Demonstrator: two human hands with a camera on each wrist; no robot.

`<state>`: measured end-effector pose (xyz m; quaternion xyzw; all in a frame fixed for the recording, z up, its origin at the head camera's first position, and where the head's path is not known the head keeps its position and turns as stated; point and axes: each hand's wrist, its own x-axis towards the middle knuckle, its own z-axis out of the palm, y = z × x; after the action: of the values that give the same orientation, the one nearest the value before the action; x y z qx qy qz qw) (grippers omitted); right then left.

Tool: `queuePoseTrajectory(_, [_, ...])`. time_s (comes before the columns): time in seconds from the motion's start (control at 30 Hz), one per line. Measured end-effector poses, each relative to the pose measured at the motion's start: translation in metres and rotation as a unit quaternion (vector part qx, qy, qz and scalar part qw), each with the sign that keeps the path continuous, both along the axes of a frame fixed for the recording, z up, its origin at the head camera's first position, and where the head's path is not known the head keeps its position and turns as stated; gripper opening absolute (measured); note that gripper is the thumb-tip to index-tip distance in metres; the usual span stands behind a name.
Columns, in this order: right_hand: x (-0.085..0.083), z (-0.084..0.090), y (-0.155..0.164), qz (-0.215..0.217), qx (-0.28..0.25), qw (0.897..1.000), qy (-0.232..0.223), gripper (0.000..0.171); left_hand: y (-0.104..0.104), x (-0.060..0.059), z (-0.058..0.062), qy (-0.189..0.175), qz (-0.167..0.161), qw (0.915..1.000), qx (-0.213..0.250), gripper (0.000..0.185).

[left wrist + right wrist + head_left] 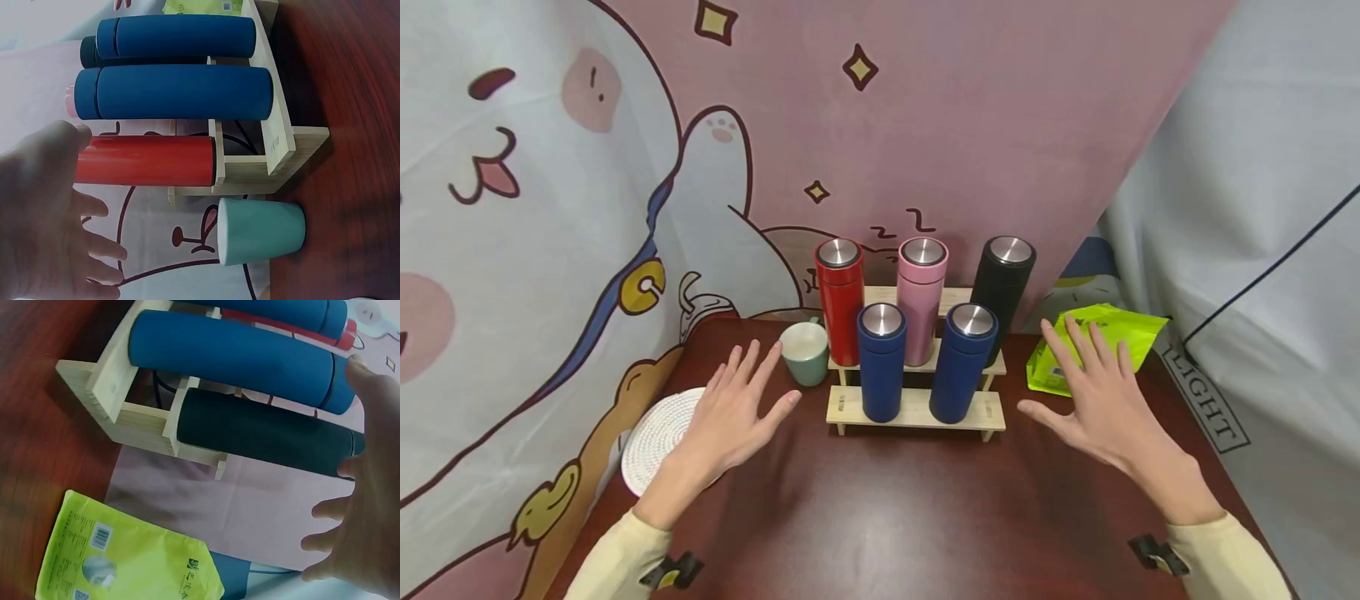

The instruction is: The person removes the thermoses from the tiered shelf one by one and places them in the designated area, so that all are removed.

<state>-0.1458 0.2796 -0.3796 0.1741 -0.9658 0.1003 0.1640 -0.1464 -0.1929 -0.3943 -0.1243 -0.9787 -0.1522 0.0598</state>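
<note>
My left hand [730, 412] is held in the air with fingers spread, holding nothing, between a white woven mat [658, 433] and a green mug [807, 367]. On the other side my right hand [1101, 404] is also spread and holds nothing, in front of a bright green pouch [1138, 333]. Between the hands a stepped wooden rack [913, 408] carries insulated bottles. Two blue bottles, the left one [882, 375] and the right one [958, 375], stand on its front step. Behind them are a red bottle [840, 308], a pink bottle [920, 308] and a black bottle [1000, 287].
The dark red-brown table [880, 517] carries all of these. A pink and white cartoon curtain [985, 125] hangs along its back and left, and pale cloth [1262, 292] hangs at the right. Part of the mat lies hidden under the left hand and forearm.
</note>
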Motion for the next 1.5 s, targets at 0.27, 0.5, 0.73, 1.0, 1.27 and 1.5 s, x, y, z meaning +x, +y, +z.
queuePoseTrajectory(0.27, [-0.019,0.009,0.006,0.017,-0.1,0.995,-0.016,0.103,0.002,-0.008,-0.015,0.012,0.016,0.9977,0.065,0.076])
queuePoseTrajectory(0.5, [-0.034,0.02,0.006,0.007,-0.197,0.978,-0.06,0.1,0.013,-0.014,-0.04,0.009,0.043,0.9852,0.165,0.075])
queuePoseTrajectory(0.73, [-0.051,0.03,0.002,0.014,-0.287,0.956,-0.059,0.094,0.03,-0.023,-0.078,0.044,0.07,0.961,0.264,0.07])
queuePoseTrajectory(1.0, [-0.073,0.036,-0.01,0.014,-0.375,0.926,-0.045,0.089,0.053,-0.032,-0.12,0.109,0.104,0.9248,0.35,0.057])
queuePoseTrajectory(1.27, [-0.088,0.044,-0.026,0.021,-0.411,0.911,-0.037,0.086,0.072,-0.04,-0.154,0.075,0.114,0.8907,0.434,0.056])
queuePoseTrajectory(1.5, [-0.099,0.048,-0.04,0.022,-0.428,0.903,-0.037,0.087,0.08,-0.042,-0.171,0.054,0.125,0.8818,0.452,0.059])
